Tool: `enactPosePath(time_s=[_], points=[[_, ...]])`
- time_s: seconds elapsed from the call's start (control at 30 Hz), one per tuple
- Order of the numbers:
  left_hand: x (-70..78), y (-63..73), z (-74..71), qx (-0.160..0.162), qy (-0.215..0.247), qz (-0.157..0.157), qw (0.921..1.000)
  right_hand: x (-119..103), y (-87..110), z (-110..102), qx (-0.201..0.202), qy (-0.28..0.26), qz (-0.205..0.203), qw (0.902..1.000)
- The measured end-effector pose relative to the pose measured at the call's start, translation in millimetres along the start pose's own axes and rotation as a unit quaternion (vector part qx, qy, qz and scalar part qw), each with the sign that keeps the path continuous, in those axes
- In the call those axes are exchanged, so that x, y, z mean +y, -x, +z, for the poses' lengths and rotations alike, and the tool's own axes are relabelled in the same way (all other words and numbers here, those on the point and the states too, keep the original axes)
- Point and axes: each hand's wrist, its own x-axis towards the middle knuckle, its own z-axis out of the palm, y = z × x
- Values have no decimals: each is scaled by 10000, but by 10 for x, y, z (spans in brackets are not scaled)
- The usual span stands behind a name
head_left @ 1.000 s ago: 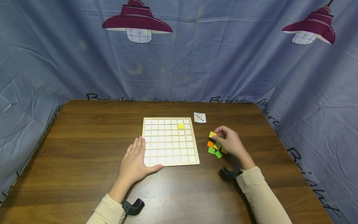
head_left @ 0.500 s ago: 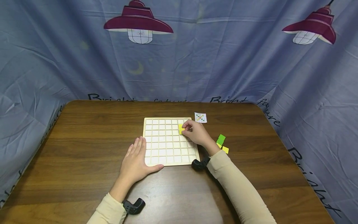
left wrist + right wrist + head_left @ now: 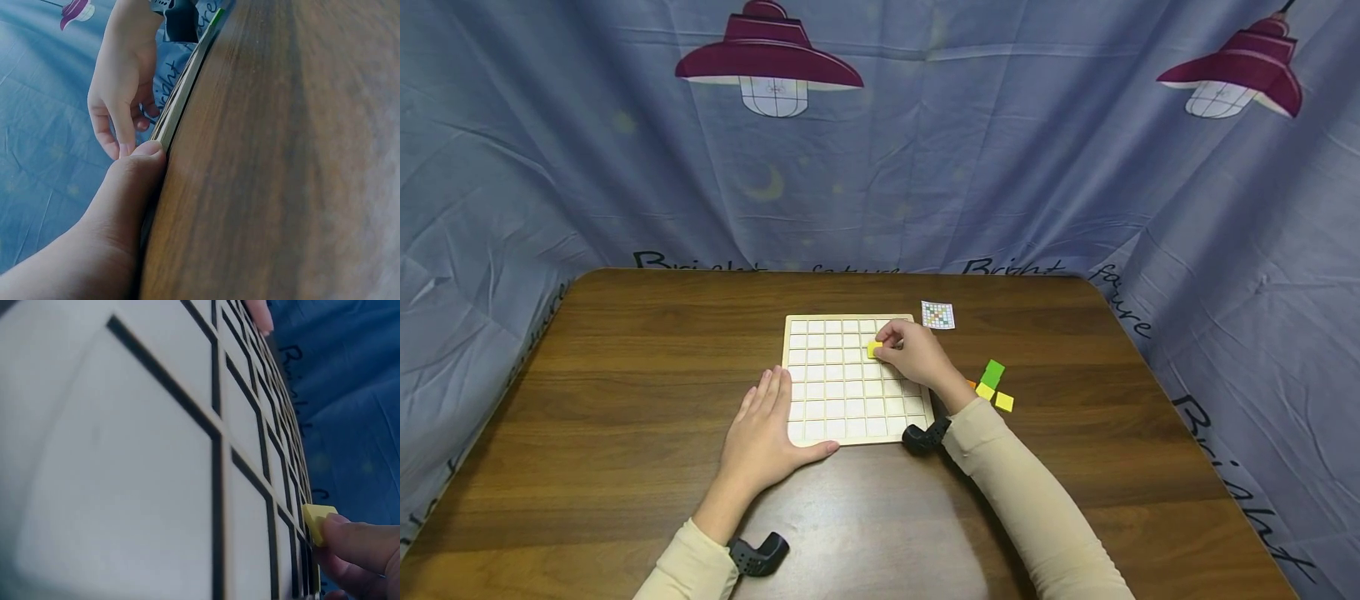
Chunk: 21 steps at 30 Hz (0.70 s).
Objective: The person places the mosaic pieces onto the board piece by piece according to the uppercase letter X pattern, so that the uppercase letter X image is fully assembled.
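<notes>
A wooden grid board (image 3: 845, 443) with white square cells lies on the brown table. My left hand (image 3: 760, 437) rests along its left edge, fingers straight, thumb at the front edge. Over the board's upper right part, my right hand (image 3: 916, 357) pinches a yellow square tile (image 3: 874, 349) between thumb and fingers. In the right wrist view the tile (image 3: 317, 520) stands tilted against the grid lines. Cells under the right hand are hidden, including the one where another yellow tile was seen earlier.
Several loose tiles lie right of the board: green (image 3: 992, 373), yellow (image 3: 1004, 402) and a partly hidden orange one (image 3: 972, 384). The right forearm covers part of that pile. A small card (image 3: 937, 316) with a coloured grid lies beyond the board's upper right corner.
My right hand took a yellow tile from the pile and carried it left onto the board. In the last half second it shifted slightly further left. The left hand stayed put.
</notes>
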Motion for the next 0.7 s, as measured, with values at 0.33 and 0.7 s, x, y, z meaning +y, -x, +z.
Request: enactPosePath(time_s=[0.33, 0.7], points=[[2, 5, 10, 83, 9, 42, 10000, -54, 15, 66, -133, 776, -199, 9967], [9, 9, 10, 145, -8, 42, 9999, 28, 241, -225, -243, 962, -334, 9945]])
